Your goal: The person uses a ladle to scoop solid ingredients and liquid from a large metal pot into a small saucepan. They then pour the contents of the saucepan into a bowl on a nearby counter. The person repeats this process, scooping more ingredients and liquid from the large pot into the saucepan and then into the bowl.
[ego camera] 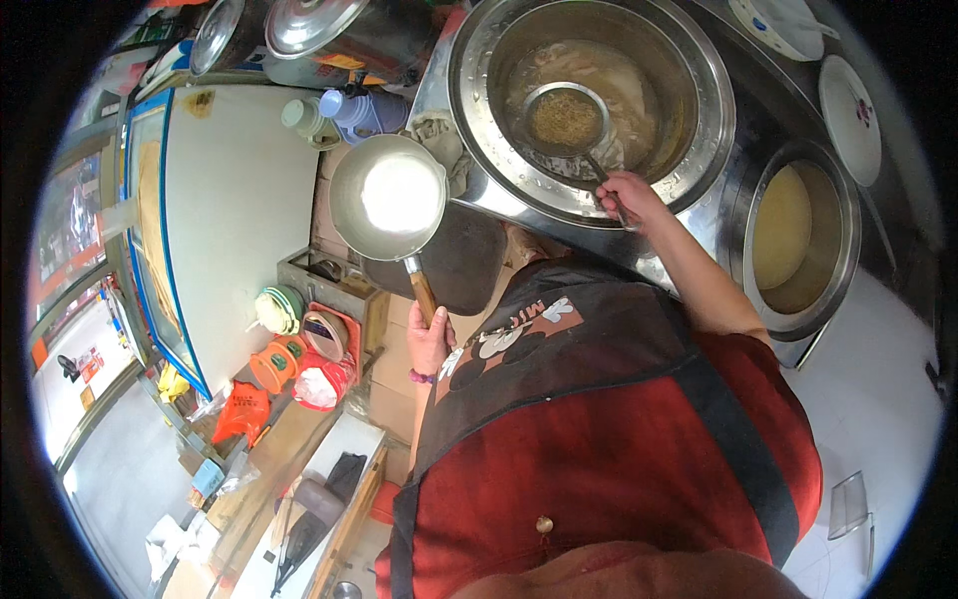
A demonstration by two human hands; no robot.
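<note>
My left hand [430, 341] grips the wooden handle of a metal saucepan [346, 196], held out to the left of the big pot. Bright glare covers the pan's inside, so I cannot tell what is in it. In my right hand [632, 201] is the handle of a round metal strainer [533, 142]. Its bowl holds a heap of small tan bits [567, 118]. The strainer is over a large steel pot [685, 97] with cloudy brownish liquid and pale pieces inside. Whether the mesh touches the liquid is hard to tell.
A second steel pot [849, 247] with yellowish liquid is set to the right. A white plate [853, 123] lies behind it. Grey cloth [441, 142] hangs by the stove's left edge. Further left are a blue plastic jug [367, 112], a blue-edged cabinet [239, 187] and lidded pots [314, 30].
</note>
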